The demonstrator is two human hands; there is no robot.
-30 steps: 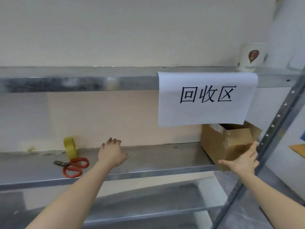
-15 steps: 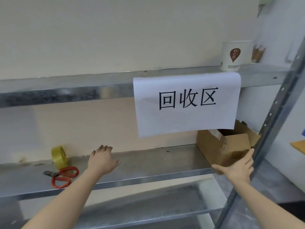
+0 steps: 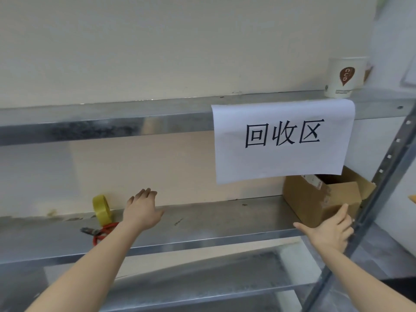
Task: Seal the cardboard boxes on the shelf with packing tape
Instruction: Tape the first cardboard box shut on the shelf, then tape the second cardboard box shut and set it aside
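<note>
The cardboard box (image 3: 315,203) sat with its flaps open at the right end of the shelf (image 3: 213,219). My right hand (image 3: 328,235) was at its front, fingers straight, holding nothing. My left hand (image 3: 141,210) hovered flat and empty beside the tape roll (image 3: 102,209) and scissors (image 3: 101,233).

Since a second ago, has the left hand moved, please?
Yes, the left hand has shifted left, toward the tape roll; its forearm now overlaps the scissors.

A white paper sheet (image 3: 283,149) is hanging from the upper shelf edge (image 3: 112,124), right of centre, showing three large black characters: 回收区. In the upper right, a paper cup (image 3: 343,77) is showing a brown drop-shaped logo (image 3: 346,75) with letters looking like "CUD"; the small print beneath is too fine to read. At lower right, a label (image 3: 311,182) on the cardboard box (image 3: 308,203) is showing blurred, illegible red marks.
</note>
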